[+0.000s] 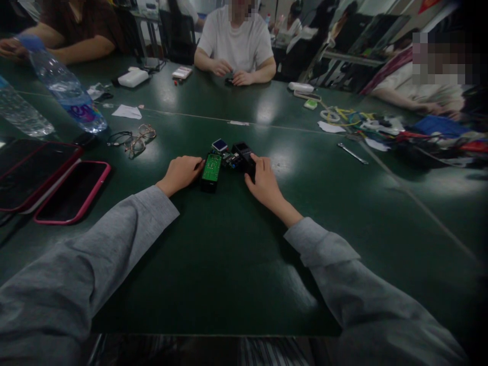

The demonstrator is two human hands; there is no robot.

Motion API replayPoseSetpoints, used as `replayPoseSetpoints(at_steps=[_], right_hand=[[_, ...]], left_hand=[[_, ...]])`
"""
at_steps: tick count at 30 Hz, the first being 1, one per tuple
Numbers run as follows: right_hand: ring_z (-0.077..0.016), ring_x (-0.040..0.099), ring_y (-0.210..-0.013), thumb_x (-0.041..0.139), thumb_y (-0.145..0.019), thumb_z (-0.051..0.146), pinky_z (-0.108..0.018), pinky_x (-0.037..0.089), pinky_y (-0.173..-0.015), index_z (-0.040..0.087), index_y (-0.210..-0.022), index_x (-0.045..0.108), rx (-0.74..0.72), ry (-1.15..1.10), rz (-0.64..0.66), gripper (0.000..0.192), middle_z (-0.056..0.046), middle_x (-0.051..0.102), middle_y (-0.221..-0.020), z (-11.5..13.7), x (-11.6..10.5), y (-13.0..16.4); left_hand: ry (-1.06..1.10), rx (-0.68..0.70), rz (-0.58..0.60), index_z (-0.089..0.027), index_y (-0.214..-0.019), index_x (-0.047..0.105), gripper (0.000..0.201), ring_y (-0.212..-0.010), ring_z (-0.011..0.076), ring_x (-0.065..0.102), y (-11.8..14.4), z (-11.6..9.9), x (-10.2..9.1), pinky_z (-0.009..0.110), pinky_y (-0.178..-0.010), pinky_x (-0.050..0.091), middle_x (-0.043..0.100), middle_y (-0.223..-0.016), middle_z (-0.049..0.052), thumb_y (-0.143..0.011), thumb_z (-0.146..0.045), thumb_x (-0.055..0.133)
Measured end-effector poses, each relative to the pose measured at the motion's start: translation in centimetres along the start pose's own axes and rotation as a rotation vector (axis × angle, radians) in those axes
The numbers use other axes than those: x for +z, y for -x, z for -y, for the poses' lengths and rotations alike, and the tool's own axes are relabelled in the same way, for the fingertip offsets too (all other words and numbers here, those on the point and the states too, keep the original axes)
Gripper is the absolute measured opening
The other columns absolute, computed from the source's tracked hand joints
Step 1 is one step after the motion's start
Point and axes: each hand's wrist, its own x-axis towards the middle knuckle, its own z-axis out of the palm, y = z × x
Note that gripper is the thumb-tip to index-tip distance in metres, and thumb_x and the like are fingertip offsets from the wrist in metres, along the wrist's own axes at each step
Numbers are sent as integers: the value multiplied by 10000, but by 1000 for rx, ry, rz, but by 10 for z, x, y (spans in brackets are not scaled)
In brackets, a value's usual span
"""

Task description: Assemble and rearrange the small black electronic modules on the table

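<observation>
Grey sleeves reach forward over the dark green table (229, 264). At mid-table, the left hand (182, 173) lies loosely curled, fingertips touching the green circuit board (211, 168) set on a black housing. Beside it, the right hand (263, 182) grips a black module (244, 155), fingers together. Eyeglasses (139, 140), red-cased phones (72, 190) and water bottles (64, 86) lie left; a wrench (353, 153) lies right.
</observation>
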Motion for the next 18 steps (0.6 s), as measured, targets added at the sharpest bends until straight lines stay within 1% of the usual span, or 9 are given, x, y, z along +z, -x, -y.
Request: replayPoseSetpoints(at_steps=[8, 15, 18], right_hand=[[-351, 453, -1243, 482, -878, 254, -552, 477, -975, 114, -1453, 305, 1, -2, -2, 618, -207, 408, -1311, 2, 0, 0], [-351, 466, -1230, 490, -870, 251, -560, 484, -963, 145, -1455, 308, 2, -4, -11, 622, -193, 416, -1304, 1, 0, 0], [-354, 463, -1232, 487, -871, 255, -560, 487, -959, 132, -1454, 307, 0, -1, -8, 623, -200, 413, -1304, 1, 0, 0]], left_hand=[[-19, -9, -5, -178, -1007, 695, 428, -793, 202, 642, 0, 0, 1, 297, -673, 440, 711, -933, 98, -1002, -388, 322], [-29, -3, -19, -182, -980, 687, 428, -780, 195, 641, 0, 0, 2, 286, -655, 432, 708, -915, 91, -999, -402, 320], [-25, -5, -21, -187, -980, 689, 422, -780, 195, 642, -1, 1, 3, 287, -658, 434, 708, -914, 91, -997, -400, 324]])
